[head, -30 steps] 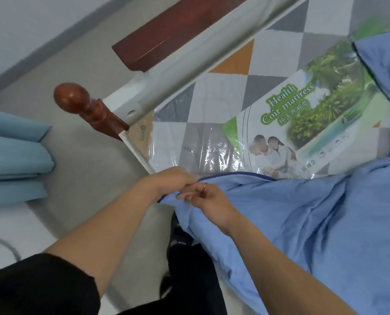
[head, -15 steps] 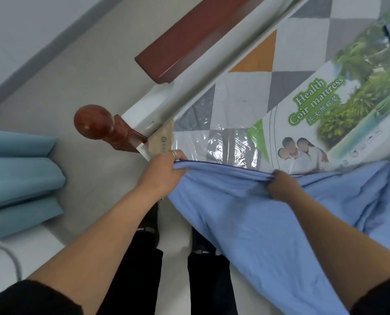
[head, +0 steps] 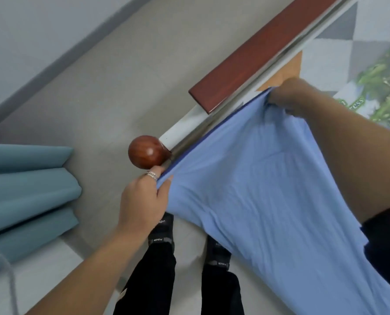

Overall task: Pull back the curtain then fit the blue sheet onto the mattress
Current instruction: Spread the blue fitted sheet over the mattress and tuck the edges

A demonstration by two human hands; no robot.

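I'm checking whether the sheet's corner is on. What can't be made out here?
Head view:
Most of the mattress: cut off by the right edge.
Its corner beside the wooden knob: covered by the blue sheet, fit unclear.
The right hand: fingertips buried in sheet folds.
The wrapper print: blurred, behind right arm.

Soft even daylight, no hard shadows; small glare on wooden bedpost knob [head: 145,152]; slight blur, wide-angle bending at edges.

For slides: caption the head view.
Left hand and right hand grip the blue sheet over the mattress beside the bedpost knob.
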